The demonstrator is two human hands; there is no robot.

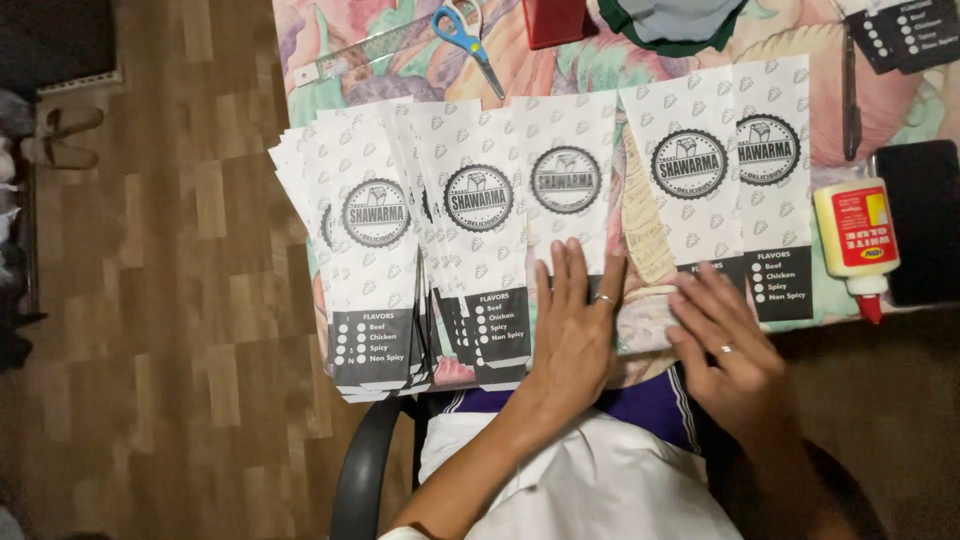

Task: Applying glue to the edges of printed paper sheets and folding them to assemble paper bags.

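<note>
Both hands lie flat and spread, fingers straight, gripping nothing. Nearest the seated person, the left hand [575, 320] presses palm-down on the lower end of a white printed paper bag [567, 180], whose long axis runs away from the body toward twelve o'clock. The right hand [725, 345], at about three o'clock from the left, rests its fingertips on the near end of the neighbouring bag [690, 165], which overlaps another. At nine o'clock sits a fanned stack of bags [375, 250]. At three o'clock stands a glue bottle [857, 235]. Farther off, at eleven o'clock, lie blue scissors [465, 40] on the flowered tablecloth [560, 70].
</note>
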